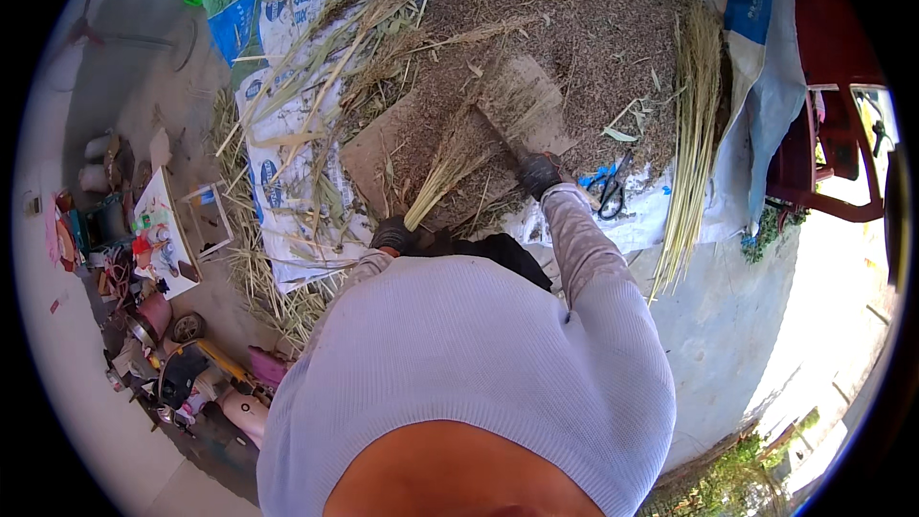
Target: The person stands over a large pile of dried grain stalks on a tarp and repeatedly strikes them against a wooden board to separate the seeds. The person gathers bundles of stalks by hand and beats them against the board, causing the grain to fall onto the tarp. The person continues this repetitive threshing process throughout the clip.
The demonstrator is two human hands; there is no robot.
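My left hand (pixel 392 234), in a dark glove, is closed round the cut ends of a small bunch of seed-head stalks (pixel 442 177). The feathery heads fan out away from me over a flat brownish board (pixel 531 96). My right hand (pixel 539 175), also gloved, grips a long narrow tool (pixel 496 129) like a blade or a flat stick. The tool reaches forward and left across the stalk heads; its exact kind cannot be made out. Just right of that hand lie black-handled scissors (pixel 611 197) on the sheet.
A thick layer of brown seed and chaff (pixel 593 29) covers printed white sacks (pixel 287 172). Loose stalks (pixel 383 19) lie to the left, and a long bundle of stalks (pixel 694 134) to the right. Further right stands a red chair (pixel 847 158). Household clutter (pixel 144 239) fills the far left.
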